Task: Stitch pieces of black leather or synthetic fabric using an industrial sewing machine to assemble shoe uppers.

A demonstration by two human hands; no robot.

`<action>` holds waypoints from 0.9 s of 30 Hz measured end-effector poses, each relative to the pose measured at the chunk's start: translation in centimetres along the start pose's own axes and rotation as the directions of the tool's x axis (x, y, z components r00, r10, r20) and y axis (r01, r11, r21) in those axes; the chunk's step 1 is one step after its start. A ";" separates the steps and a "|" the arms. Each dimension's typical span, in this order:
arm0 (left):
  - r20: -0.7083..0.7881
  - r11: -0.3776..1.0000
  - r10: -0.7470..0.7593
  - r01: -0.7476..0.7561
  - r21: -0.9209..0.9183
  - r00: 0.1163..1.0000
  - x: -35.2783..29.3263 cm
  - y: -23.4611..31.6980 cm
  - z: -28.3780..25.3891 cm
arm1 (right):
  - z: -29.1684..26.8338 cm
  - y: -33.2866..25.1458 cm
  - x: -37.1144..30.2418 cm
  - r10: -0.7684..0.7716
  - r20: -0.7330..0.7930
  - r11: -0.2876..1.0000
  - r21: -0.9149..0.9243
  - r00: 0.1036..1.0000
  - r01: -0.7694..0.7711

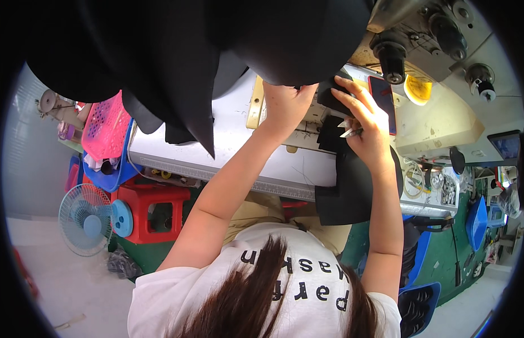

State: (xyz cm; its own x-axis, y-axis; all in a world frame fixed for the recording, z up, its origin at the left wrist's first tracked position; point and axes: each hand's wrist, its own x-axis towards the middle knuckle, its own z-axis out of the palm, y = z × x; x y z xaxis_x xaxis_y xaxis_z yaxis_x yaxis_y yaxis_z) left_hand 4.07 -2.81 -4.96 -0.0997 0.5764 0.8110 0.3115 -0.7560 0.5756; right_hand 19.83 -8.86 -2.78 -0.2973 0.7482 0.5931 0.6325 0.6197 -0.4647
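Note:
My right hand (368, 121) holds small metal thread snips (351, 129) in its curled lower fingers, their blades pointing left. Its upper fingers reach forward onto a black fabric piece (331, 96) beside the sewing machine (442, 112). My left hand (287, 107) is raised over the machine bed, thumb and fingers drawn together; a large dark shape (290, 39) hides its fingertips and whatever lies between them. More black fabric (352, 188) hangs over the table's front edge under my right forearm.
A phone in a red case (384, 104) and a yellow round dish (418, 90) lie right of my hands. The white table (228, 169) has a ruled front edge. At left are a pink basket (106, 127), red stool (155, 211) and fan (87, 219). A blue crate (422, 307) stands lower right.

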 end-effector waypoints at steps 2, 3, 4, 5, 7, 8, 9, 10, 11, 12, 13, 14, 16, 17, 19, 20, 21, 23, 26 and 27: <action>-0.012 0.999 0.033 -0.033 0.018 0.999 0.0 0.1 0.0 | 0.0 0.0 0.0 0.007 -0.005 1.000 0.010 1.000 -0.007; -0.002 1.000 0.023 -0.023 0.014 1.000 0.0 0.1 0.1 | 0.1 0.1 -0.1 0.007 -0.004 1.000 0.011 1.000 -0.007; 0.008 1.000 0.013 -0.013 0.010 1.000 -0.1 0.1 0.1 | 0.1 0.1 -0.1 -0.002 -0.017 1.000 -0.001 1.000 0.002; 0.009 1.000 0.012 -0.012 0.012 1.000 -0.2 0.1 0.1 | 0.2 0.2 -0.1 -0.012 -0.030 1.000 -0.012 0.999 0.011; 0.029 0.997 -0.062 0.064 -0.050 0.998 -0.4 -0.1 0.2 | 0.3 0.3 -0.1 -0.025 -0.037 0.999 -0.023 0.999 0.024; 0.030 0.997 -0.062 0.063 -0.050 0.998 -0.5 -0.4 0.2 | 0.3 0.4 -0.2 -0.038 -0.042 0.999 -0.035 0.998 0.037; 0.009 0.999 0.000 0.001 -0.052 1.000 -0.4 -0.8 0.2 | 0.2 0.3 -0.1 -0.038 -0.041 0.999 -0.035 0.998 0.036; -0.011 0.997 0.061 -0.062 -0.053 0.998 -0.3 -1.0 0.1 | 0.1 0.1 0.0 -0.011 -0.026 1.000 -0.009 1.000 0.011; -0.012 0.997 0.061 -0.061 -0.053 0.998 -0.2 -1.0 0.2 | 0.1 -0.1 0.0 0.014 -0.009 1.000 0.016 1.000 -0.014; -0.005 0.997 0.038 -0.039 -0.070 0.999 -0.3 -0.9 0.3 | 0.0 0.0 0.0 0.015 -0.010 1.000 0.017 1.000 -0.015; 0.001 0.996 0.016 -0.016 -0.087 1.000 -0.3 -0.9 0.3 | 0.0 0.0 0.0 0.014 -0.013 1.000 0.009 1.000 -0.014; 0.001 0.996 0.016 -0.016 -0.087 1.000 -0.4 -0.9 0.4 | 0.1 0.0 -0.1 0.014 -0.016 1.000 0.000 1.000 -0.014; 0.014 0.999 0.009 -0.009 -0.032 1.000 -0.4 -0.8 0.3 | 0.1 0.0 -0.1 0.018 -0.016 1.000 0.001 1.000 -0.018; 0.014 0.999 0.009 -0.009 -0.032 1.000 -0.4 -0.7 0.3 | 0.1 0.0 -0.1 0.021 -0.015 1.000 0.002 1.000 -0.021; -0.006 1.000 0.017 -0.017 -0.017 1.000 -0.3 -0.5 0.3 | 0.2 0.2 -0.1 0.004 -0.023 1.000 -0.010 1.000 -0.004; -0.006 1.000 0.018 -0.018 -0.018 1.000 -0.3 -0.5 0.4 | 0.2 0.2 -0.1 -0.014 -0.031 1.000 -0.023 0.999 0.013; -0.004 0.999 -0.009 0.009 -0.040 1.000 -0.4 -0.6 0.4 | 0.2 0.1 -0.2 -0.014 -0.031 1.000 -0.023 0.999 0.013; -0.001 0.997 -0.035 0.035 -0.061 0.999 -0.3 -0.7 0.3 | 0.1 -0.1 -0.2 0.034 0.001 0.999 0.006 0.999 -0.034; 0.007 0.999 0.043 -0.043 0.018 0.999 -0.2 -0.6 0.2 | 0.1 0.1 -0.2 0.002 -0.012 1.000 0.000 1.000 -0.002; 0.010 0.999 0.044 -0.044 0.030 0.999 -0.2 -0.7 0.2 | 0.1 0.1 -0.1 0.002 -0.012 1.000 0.000 1.000 -0.002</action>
State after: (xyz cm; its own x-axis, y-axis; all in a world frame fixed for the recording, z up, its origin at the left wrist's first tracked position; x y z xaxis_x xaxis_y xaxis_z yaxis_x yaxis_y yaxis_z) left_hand 4.08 -2.38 -5.53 -0.0767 0.5458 0.8344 0.3435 -0.7712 0.5360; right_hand 19.86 -8.84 -2.96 -0.2872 0.7464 0.6004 0.6327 0.6184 -0.4661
